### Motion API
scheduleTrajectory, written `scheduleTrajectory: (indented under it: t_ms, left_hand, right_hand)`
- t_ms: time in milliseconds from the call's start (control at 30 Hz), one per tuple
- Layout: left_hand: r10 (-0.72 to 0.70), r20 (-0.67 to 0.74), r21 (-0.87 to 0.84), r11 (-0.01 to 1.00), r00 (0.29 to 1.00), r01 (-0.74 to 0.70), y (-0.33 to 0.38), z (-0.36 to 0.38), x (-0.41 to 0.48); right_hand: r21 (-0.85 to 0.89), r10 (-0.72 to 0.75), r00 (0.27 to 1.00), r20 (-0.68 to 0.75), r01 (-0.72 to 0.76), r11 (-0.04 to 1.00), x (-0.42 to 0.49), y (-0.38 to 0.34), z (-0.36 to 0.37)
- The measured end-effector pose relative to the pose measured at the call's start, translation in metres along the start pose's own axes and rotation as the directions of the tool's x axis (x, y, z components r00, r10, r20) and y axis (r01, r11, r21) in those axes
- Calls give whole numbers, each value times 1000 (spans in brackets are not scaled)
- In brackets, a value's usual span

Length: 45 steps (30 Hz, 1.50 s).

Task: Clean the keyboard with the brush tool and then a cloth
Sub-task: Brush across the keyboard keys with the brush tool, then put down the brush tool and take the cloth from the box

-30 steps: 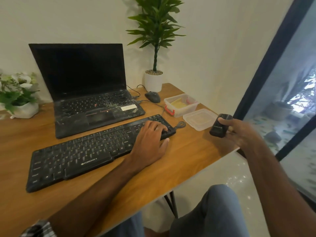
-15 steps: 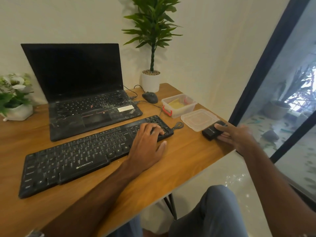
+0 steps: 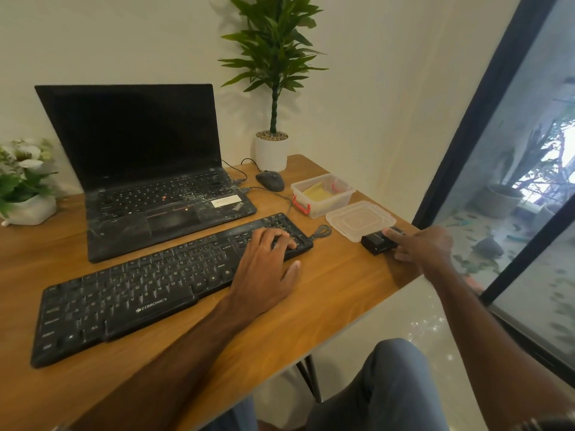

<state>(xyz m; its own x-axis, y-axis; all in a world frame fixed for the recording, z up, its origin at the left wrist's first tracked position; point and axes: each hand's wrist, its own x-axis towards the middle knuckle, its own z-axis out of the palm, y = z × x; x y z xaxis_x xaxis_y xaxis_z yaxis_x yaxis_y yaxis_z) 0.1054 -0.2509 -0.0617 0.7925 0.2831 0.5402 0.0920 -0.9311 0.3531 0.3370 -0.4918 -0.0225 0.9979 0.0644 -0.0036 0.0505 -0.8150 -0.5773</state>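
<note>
I saw a wooden desk (image 3: pixel 326 293) against a cream wall (image 3: pixel 124 35), a dark-framed window (image 3: pixel 485 98) right, glossy pale floor (image 3: pixel 413 325).

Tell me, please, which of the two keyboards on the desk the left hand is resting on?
The separate black keyboard nearest the desk's front edge: the left hand lies on its right end. The laptop keyboard behind it is untouched.
</note>
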Motion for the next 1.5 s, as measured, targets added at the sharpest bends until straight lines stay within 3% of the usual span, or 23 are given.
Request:
scheduleTrajectory:
  t_ms: [33, 300, 400, 600, 833, 1000, 1200, 1333, 1500]
  left_hand:
    - [-2, 4, 0, 1000, 1000, 2, 0, 0, 0]
    - [-3, 14, 3, 1000, 1000, 3, 2, -2, 1]
    - [-4, 17, 4, 1000, 1000, 4, 3, -3, 0]
    - [-24, 24, 3, 1000, 999, 24, 11, -4, 12]
    - [-77, 17, -56, 995, 997, 78, 26, 2, 53]
    - [-76, 100, -41, 996, 992, 81, 29, 10, 89]
    - [-34, 190, 78, 997, 981, 20, 33, 21, 107]
    - [-16, 258, 162, 986, 966, -27, 32, 30, 103]
    - [3, 242, 185, 982, 970, -49, 27, 34, 104]
  right_hand:
    - [30, 88, 995, -45, -87, 996, -10, -10, -2]
    - [37, 4, 995, -102, 0, 999, -27, -18, -2]
    - [170, -71, 977, -199, 105, 980, -33, -20, 1]
    - [195, -268, 894, -359, 353, 915, -44, -48, 9]
    - [191, -506, 835, -215, 544, 817, -28, -112, 34]
    - [102, -567, 819, -83, 573, 813, 20, -150, 55]
    - [-230, -445, 877, 181, 478, 848, 79, -187, 69]
    - [-298, -412, 869, 274, 484, 823, 94, -199, 77]
    - [-330, -347, 881, 323, 448, 831, 104, -200, 88]
